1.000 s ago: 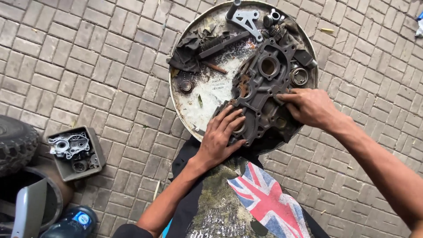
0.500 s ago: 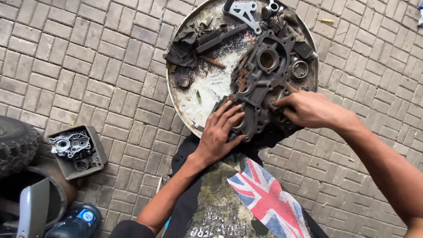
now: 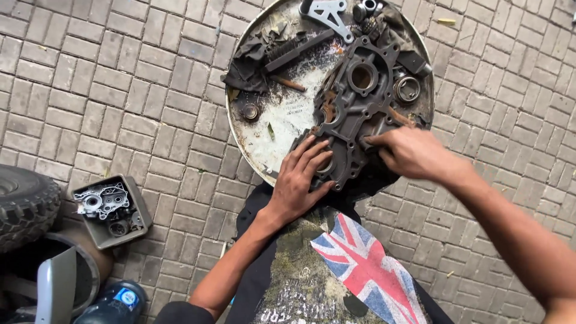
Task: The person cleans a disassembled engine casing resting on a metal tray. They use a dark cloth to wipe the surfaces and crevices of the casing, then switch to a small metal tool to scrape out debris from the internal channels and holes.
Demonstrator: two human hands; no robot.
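Grey cast metal fills the middle of what we see: an engine cover [image 3: 354, 105], dark and greasy, lying flat in a round tray [image 3: 243, 147] on the brick paving [image 3: 120, 78]. Our left hand [image 3: 300, 180] lies on the cover's near end, fingers spread and pressed flat, gripping nothing; we judge it is there to pin the part down. Our right hand [image 3: 414, 153] comes in from the right with fingers drawn together at the cover's edge; it is blurred, so we cannot tell whether they pinch anything. The tray sits just ahead of our knees, which keeps everything within easy reach. It also holds a black rag [image 3: 249, 63] at its left, a long dark bar [image 3: 297, 51] beside that, a pale bracket [image 3: 327, 13] at the far rim, a bearing ring [image 3: 408, 89] just right of the cover, and a small round piece [image 3: 249, 111] on the white, stained floor. Well apart, at lower left, a small square tin [image 3: 141, 207] holds a silver casting [image 3: 102, 201] and darker bits. A tyre [image 3: 24, 207] lies beside it, touching a dark tub [image 3: 90, 270].
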